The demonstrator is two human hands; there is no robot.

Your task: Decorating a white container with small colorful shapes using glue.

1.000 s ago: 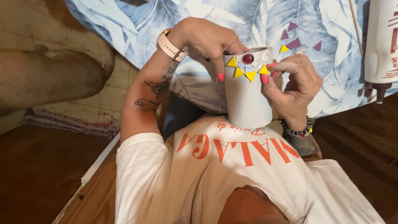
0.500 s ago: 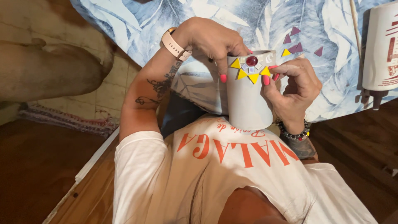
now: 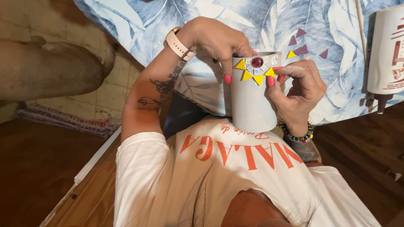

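The plain grey cylindrical cup [image 3: 249,101] is up off the table, held in the air between my chest and the table's near edge, its long axis running roughly upright with the rim toward the far side and the base toward my shirt. Just under the rim sits a small cluster of stuck-on decoration [image 3: 256,69]: a round red gem in the middle, little pale squares around it, and yellow triangles fanned out below and to either side. My left hand [image 3: 216,42] comes over from the left and curls round the rim, fingers pressed against the cup's left wall, one fingertip lying just beside the leftmost yellow triangle. My right hand [image 3: 301,90] wraps the cup's right side, thumb laid against the wall touching the rightmost triangle, the other fingers curled in behind; I cannot tell whether they pinch anything small. So the decoration lies between my two hands, facing me, and the thumb of the right hand is the nearer to it. Beyond the cup, the table carries a blue and white leaf-patterned cloth [image 3: 168,21], and on it, far right of my hands, lie loose purple triangles [image 3: 299,32] and a yellow triangle [image 3: 291,54]. A white cylindrical container [image 3: 386,50] stands at the right edge. To the left, past my arm, is a tiled floor [image 3: 109,84].
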